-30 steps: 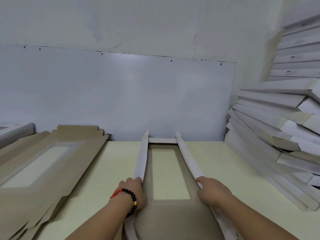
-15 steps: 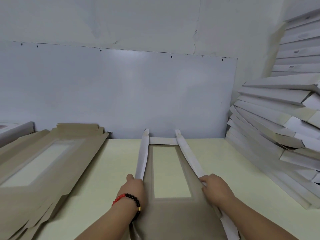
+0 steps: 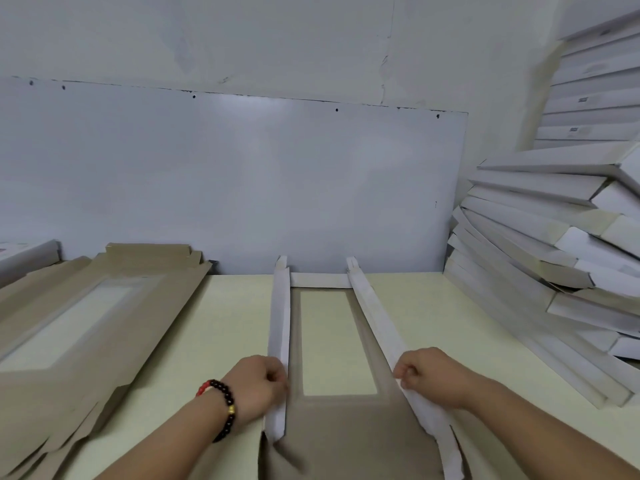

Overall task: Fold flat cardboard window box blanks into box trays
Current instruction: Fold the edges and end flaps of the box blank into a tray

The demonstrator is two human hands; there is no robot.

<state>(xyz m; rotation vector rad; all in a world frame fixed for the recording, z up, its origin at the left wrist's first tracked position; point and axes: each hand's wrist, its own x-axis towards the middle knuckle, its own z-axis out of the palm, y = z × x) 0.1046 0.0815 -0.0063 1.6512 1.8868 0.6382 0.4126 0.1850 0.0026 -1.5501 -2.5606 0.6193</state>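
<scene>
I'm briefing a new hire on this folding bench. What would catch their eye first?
Dead centre, the left hand and right hand each grip a raised white side flap of the window box blank lying on the table. A leaning stack of folded white boxes fills the right side, and a pile of flat brown blanks lies at the left.

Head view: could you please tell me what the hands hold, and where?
The white-sided brown cardboard window blank: left hand grips its left wall, right hand its right wall.

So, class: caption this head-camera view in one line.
Both hands, left hand and right hand, grip the box blank's raised side walls.
</scene>
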